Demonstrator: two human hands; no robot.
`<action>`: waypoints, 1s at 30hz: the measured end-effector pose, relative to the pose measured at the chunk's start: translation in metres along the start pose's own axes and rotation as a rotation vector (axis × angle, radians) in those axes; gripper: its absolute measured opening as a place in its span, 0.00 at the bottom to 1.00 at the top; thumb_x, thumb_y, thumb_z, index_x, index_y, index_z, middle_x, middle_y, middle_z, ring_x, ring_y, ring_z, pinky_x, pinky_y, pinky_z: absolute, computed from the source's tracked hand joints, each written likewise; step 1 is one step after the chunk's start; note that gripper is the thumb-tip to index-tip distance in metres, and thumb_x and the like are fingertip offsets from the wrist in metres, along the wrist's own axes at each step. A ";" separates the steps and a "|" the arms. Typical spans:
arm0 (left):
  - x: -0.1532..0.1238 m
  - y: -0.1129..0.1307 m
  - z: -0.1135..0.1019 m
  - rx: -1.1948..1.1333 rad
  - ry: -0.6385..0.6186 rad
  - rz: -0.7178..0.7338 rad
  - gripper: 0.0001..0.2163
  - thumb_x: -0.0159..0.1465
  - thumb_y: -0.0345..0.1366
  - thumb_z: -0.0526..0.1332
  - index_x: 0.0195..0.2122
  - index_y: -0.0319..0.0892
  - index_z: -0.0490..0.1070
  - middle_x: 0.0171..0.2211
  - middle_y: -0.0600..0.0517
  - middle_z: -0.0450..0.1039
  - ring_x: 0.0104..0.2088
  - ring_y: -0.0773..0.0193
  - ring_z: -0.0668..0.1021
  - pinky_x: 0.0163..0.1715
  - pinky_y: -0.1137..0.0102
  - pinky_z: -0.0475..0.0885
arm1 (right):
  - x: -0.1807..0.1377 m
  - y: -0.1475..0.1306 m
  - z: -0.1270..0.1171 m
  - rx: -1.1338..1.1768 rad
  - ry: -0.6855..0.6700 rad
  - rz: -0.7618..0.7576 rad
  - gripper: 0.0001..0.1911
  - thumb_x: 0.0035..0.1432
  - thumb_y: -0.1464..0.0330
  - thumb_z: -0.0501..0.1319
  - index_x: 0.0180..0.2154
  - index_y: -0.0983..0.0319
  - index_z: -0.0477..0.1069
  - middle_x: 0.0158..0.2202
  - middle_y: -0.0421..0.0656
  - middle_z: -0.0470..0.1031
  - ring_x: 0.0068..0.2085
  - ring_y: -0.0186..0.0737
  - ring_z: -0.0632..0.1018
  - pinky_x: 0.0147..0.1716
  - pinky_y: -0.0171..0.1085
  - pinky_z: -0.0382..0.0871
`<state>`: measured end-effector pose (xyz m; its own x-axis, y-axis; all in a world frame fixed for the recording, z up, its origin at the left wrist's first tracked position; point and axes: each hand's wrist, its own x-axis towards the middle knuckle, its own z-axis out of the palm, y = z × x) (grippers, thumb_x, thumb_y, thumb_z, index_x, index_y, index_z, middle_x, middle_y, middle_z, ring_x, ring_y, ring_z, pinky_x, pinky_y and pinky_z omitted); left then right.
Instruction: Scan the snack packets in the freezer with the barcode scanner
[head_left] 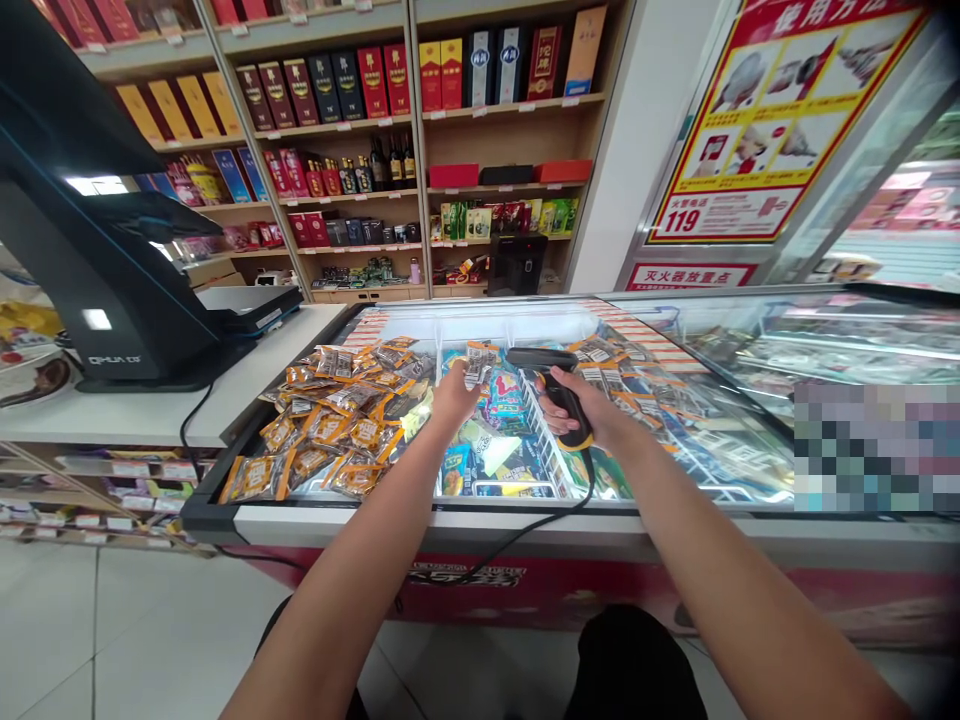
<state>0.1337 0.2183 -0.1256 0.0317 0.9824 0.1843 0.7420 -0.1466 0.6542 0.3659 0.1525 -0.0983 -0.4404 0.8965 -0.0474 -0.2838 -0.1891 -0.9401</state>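
My left hand grips a small orange-and-clear snack packet, its printed label facing up, above the chest freezer. In my right hand is a black barcode scanner with a yellow-trimmed handle, its head pointing left toward the packet. The scanner's cord drops over the freezer's front edge. Left of my left hand, a large pile of similar orange packets lies on the freezer top. More of these packets lie to the right of the scanner. Blue bags sit in the freezer below my hands.
The chest freezer spans the front. A white counter with a black scale machine stands at left. Shelves of boxes and bottles fill the back. A red-bordered poster hangs at right beside another glass-topped freezer.
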 end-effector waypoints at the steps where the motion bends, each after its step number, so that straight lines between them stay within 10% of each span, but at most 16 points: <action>1: -0.001 0.001 0.001 0.013 0.001 -0.006 0.20 0.68 0.42 0.67 0.59 0.46 0.68 0.53 0.43 0.80 0.52 0.46 0.82 0.44 0.63 0.73 | 0.001 0.001 -0.001 0.000 -0.004 -0.003 0.25 0.60 0.47 0.70 0.37 0.60 0.68 0.18 0.32 0.63 0.16 0.25 0.56 0.17 0.29 0.56; 19: -0.021 0.015 -0.005 0.381 0.048 0.087 0.28 0.71 0.53 0.59 0.66 0.41 0.64 0.66 0.33 0.65 0.64 0.41 0.72 0.60 0.51 0.69 | -0.007 -0.013 -0.009 0.350 0.103 -0.209 0.21 0.57 0.53 0.75 0.39 0.60 0.70 0.19 0.31 0.61 0.15 0.26 0.58 0.17 0.30 0.62; 26: -0.017 0.031 0.012 0.531 -0.087 0.340 0.24 0.74 0.52 0.52 0.63 0.45 0.73 0.69 0.37 0.63 0.69 0.40 0.64 0.66 0.46 0.62 | -0.027 -0.023 -0.026 1.150 -0.144 -0.409 0.14 0.61 0.62 0.70 0.45 0.54 0.68 0.18 0.29 0.59 0.14 0.30 0.64 0.16 0.34 0.66; 30: -0.001 0.052 0.035 0.591 -0.154 0.382 0.29 0.75 0.53 0.48 0.68 0.40 0.68 0.72 0.36 0.60 0.70 0.40 0.64 0.68 0.46 0.60 | -0.042 -0.021 -0.036 2.069 -0.501 -0.439 0.14 0.56 0.67 0.72 0.43 0.51 0.73 0.20 0.34 0.67 0.16 0.32 0.64 0.16 0.38 0.66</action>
<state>0.1953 0.2138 -0.1174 0.4236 0.8864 0.1868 0.8970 -0.4392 0.0499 0.4210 0.1337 -0.0886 -0.1357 0.9057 0.4015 -0.5148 -0.4107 0.7525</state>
